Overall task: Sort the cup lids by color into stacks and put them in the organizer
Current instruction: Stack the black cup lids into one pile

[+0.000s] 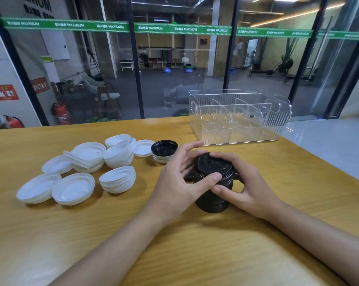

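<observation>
Both hands are on the black lid stack [212, 203], which stands upright on the table [195, 254], centre of view, near side of the organizer [236, 118] and well apart from it. Left hand [174, 182] grips the stack from its left: thumb lies across the front just under the top lid, index finger is lifted and points past the rim, the other fingers go behind the stack and are partly hidden. Right hand [252, 188] grips from the right: fingers curl over the far edge of the top lid, thumb presses the front side and touches the left thumb. The top lid sits dome up; its embossed lettering is too small to read. White lids [88, 155] are unsorted on the left half of the table: loose overlapping heaps, mostly underside up, plus a short nested pile [117, 179] nearest the left hand. A single black lid [164, 148] lies underside up on top of a white one, between the white heaps and the left hand's fingertips, touching neither hand. The organizer is clear ribbed plastic with upright dividers forming compartments and a handle cutout at each end, and sits at the far right of the table, close to the edge. Behind the table is a glass wall [174, 83] with a green band [149, 28] across it; a red fire extinguisher [60, 113] is on the floor at far left.
</observation>
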`<state>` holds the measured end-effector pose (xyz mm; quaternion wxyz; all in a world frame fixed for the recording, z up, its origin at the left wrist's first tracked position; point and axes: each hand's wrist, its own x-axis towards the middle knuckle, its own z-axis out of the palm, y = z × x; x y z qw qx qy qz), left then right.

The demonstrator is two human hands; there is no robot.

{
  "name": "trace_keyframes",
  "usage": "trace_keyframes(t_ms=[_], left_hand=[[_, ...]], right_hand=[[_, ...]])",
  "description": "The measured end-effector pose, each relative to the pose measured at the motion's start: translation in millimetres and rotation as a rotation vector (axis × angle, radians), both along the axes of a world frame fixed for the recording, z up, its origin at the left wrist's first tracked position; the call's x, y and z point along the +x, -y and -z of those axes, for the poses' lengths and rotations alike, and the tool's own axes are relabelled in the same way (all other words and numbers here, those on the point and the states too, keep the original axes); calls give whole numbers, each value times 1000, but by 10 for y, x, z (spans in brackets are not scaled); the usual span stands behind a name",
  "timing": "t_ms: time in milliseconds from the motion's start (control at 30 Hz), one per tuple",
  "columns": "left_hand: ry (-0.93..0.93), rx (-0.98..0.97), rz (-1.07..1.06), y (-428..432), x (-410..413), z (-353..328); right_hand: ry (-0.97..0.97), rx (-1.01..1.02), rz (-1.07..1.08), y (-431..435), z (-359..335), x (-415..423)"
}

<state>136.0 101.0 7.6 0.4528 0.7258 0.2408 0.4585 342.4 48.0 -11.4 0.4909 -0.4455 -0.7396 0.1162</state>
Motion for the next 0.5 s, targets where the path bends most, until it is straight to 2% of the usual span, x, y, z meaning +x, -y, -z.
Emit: trace_keyframes(t_ms=[333, 500], left_hand=[[-30, -6, 14, -45, -16, 82], [-148, 49, -17, -114, -157, 146]], right_hand=[[15, 12, 34, 18, -14, 2], [36, 28, 86, 9, -20, 74]])
